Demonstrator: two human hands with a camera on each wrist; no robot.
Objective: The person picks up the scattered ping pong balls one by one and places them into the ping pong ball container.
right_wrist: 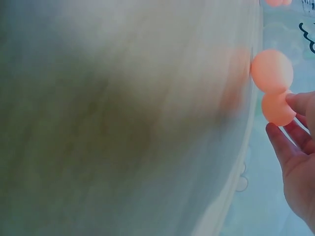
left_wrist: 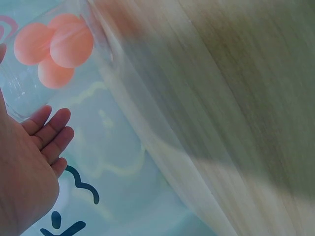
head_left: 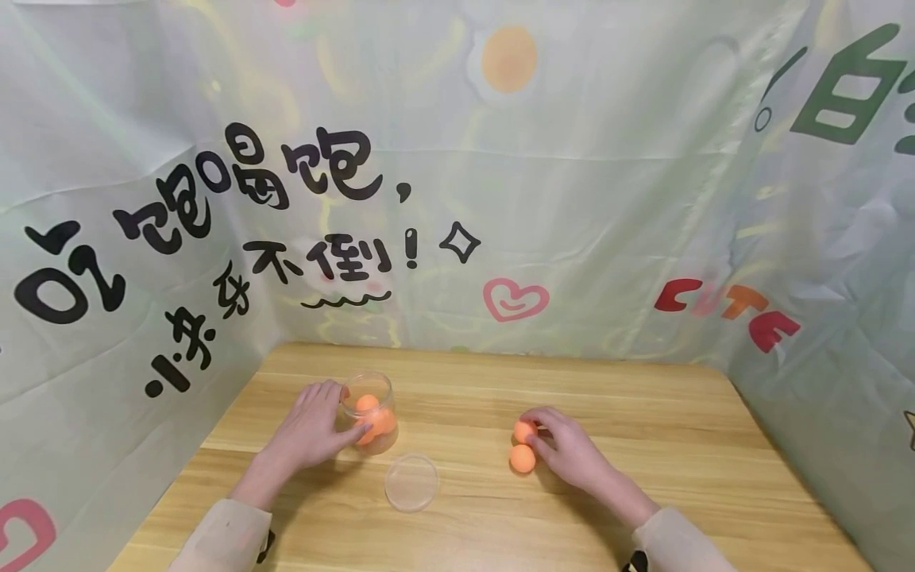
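My left hand [head_left: 314, 425] holds a clear round jar [head_left: 390, 392] on the left of the table, thumb across its near side and fingers at its far left side. Several orange ping-pong balls [head_left: 384, 421] lie inside the upright jar, and they show again through its wall [left_wrist: 71, 44] in the left wrist view. To the right, my right hand [head_left: 572, 453] pinches one orange ping-pong ball [head_left: 525, 431] between thumb and fingers. A second loose ball [head_left: 523, 458] sits right beside it, on the nearer side. In the right wrist view the held ball [right_wrist: 276, 109] overlaps the loose one.
A clear round lid [head_left: 411, 483] lies flat on the wooden table [head_left: 465, 532], between the hands and nearer than the jar. Printed cloth [head_left: 593, 206] with writing and drawings hangs along the table's back and both sides.
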